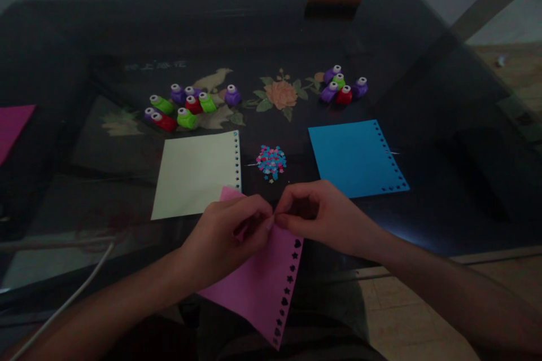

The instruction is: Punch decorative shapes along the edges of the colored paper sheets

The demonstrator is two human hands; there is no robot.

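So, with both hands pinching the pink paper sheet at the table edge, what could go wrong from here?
1. The left hand and right hand pinch one small spot on the pink punched paper sheet; it might tear or crease.
2. Most of that sheet hangs past the dark glass table; it could slip to the floor.
3. The small heap of coloured paper confetti lies just beyond the hands; a sweep might scatter it.

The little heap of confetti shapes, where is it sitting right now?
The confetti heap lies mid-table in the head view, between the cream sheet on the left and the blue sheet on the right, just beyond both hands.
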